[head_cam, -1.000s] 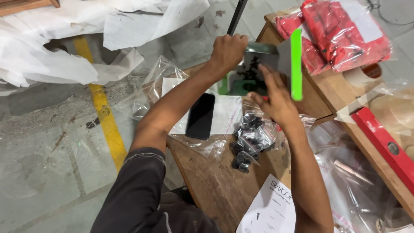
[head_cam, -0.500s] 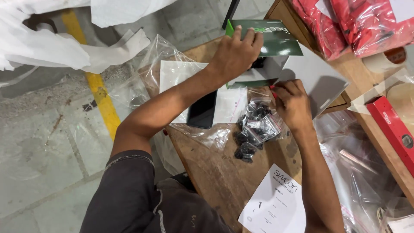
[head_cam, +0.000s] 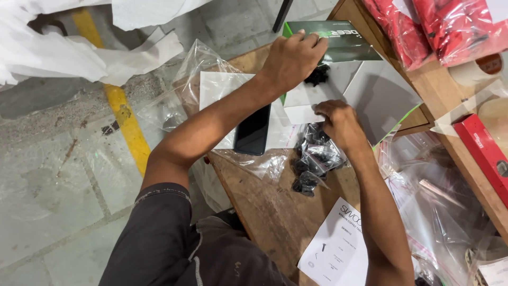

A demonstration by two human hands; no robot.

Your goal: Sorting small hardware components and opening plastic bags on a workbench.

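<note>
Head view is showing an instruction sheet (head_cam: 333, 249) lying nearest, then clear bags of black screws (head_cam: 312, 159) sitting beside a phone (head_cam: 253, 130). Right hand (head_cam: 338, 122) is pinching the white flap of an opened box (head_cam: 370, 90), seemingly to keep it open, while left hand (head_cam: 291, 58) is lying flat on the green lid (head_cam: 338, 39), pressing it back; black screws (head_cam: 317, 75) are sitting inside.

Both arms stretch forward, bare from the elbows down, a dark sleeve covering the left upper arm. The left hand (head_cam: 292, 59) lies palm-down, fingers pointing away and spread slightly, pressing flat. The right hand (head_cam: 339, 124) sits nearer the body, knuckles up, fingers curled under, thumb tucked toward the left.
</note>
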